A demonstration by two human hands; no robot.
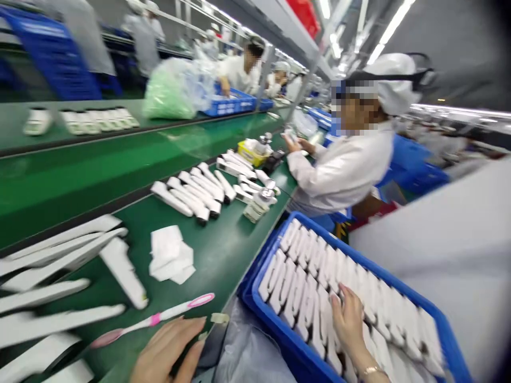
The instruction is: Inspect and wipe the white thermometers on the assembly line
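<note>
My right hand (348, 323) reaches into a blue crate (403, 290) packed with several white plastic parts (307, 271), its fingers curled around one of them. My left hand (170, 348) rests flat on the green bench edge with fingers apart, just below a pink and white toothbrush (154, 319). A small pale piece (219, 318) lies beside its fingertips. Long white handle-shaped parts (59, 282) lie in a row on the bench to the left.
A stack of white wipes (171, 254) lies mid-bench. More white parts (195, 191) lie farther along, near a small bottle (261, 202) and a yellow box (250, 151). A co-worker in white (347, 165) sits at the right. A green conveyor (99, 165) runs behind.
</note>
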